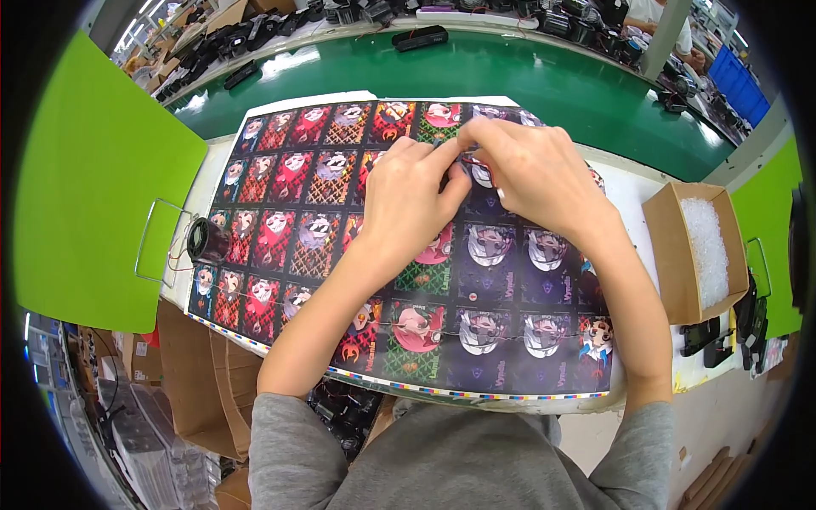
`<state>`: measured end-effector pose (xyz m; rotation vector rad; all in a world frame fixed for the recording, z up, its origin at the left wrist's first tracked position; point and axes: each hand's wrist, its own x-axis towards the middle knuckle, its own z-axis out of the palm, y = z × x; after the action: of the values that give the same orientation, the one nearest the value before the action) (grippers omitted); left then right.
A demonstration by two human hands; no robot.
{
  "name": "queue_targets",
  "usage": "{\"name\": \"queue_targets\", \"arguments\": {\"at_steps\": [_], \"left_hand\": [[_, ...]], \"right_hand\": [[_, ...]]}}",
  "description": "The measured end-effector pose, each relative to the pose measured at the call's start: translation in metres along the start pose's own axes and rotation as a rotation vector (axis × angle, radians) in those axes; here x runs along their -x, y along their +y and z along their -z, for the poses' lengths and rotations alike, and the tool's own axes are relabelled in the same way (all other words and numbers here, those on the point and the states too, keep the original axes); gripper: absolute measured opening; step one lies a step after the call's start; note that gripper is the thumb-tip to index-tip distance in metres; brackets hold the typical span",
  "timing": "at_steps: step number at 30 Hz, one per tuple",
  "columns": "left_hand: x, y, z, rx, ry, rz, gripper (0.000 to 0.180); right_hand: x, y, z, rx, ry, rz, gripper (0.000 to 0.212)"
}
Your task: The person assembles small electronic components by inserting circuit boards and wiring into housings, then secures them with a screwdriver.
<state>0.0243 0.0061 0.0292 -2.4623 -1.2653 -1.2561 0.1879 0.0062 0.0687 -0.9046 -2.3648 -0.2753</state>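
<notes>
My left hand [410, 191] and my right hand [537, 174] meet over the far middle of a large printed sheet [425, 289] covered in rows of cartoon character cards. The fingertips of both hands are pinched together around a small dark thing, mostly hidden by the fingers. A bit of red, thin like a wire, shows between them. At the sheet's left edge lies a black cylindrical part [209, 240] with thin wires trailing from it, apart from both hands.
Beyond the table runs a green conveyor belt [340, 75] with a black device [420, 38] on it. An open cardboard box [714, 255] of small clear pieces stands at right. Lime-green panels [102, 187] flank the table. A cardboard carton [200, 382] sits below left.
</notes>
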Motion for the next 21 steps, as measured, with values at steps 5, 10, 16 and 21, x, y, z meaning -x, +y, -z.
{"name": "queue_targets", "arguments": {"at_steps": [5,10,16,21], "left_hand": [[0.002,0.009,0.0,-0.028,-0.022,0.038,0.019],[0.005,0.004,-0.006,0.036,0.01,0.046,0.019],[0.003,-0.003,-0.011,0.217,0.014,0.078,0.019],[0.004,-0.006,-0.012,0.236,0.025,0.085,0.019]], "right_hand": [[-0.001,-0.004,0.006,-0.063,-0.072,-0.122,0.021],[-0.001,-0.006,0.007,-0.071,-0.09,-0.132,0.025],[0.0,0.007,-0.004,-0.285,0.0,-0.149,0.031],[-0.002,0.009,-0.001,-0.4,-0.027,-0.196,0.029]]}}
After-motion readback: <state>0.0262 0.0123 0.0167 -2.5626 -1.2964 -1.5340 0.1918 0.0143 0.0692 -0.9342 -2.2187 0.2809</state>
